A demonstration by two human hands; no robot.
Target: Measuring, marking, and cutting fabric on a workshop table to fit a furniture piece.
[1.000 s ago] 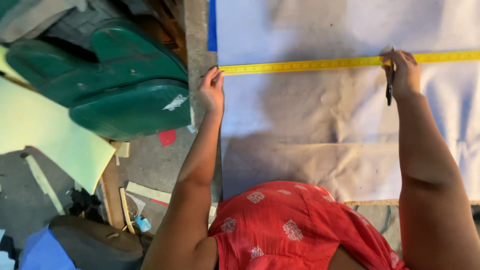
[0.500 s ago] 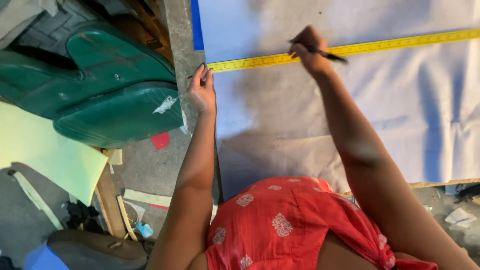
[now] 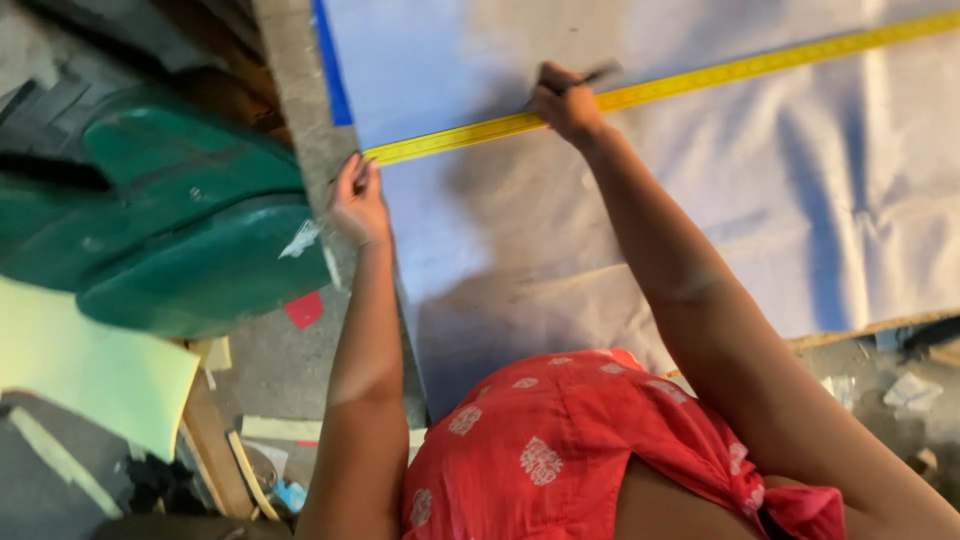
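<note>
Head view: left hand [image 3: 357, 200] pins the yellow ruler [image 3: 700, 78]'s near end with flat fingers, while right hand [image 3: 566, 100] grips a pen [image 3: 598, 76] partway along it.

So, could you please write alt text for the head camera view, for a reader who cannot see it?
Seen from above, a person's left hand presses the end of a long yellow ruler at the edge of a pale sheet, while the right hand holds a dark pen against the ruler. Green moulded shapes lie to the left.
</note>
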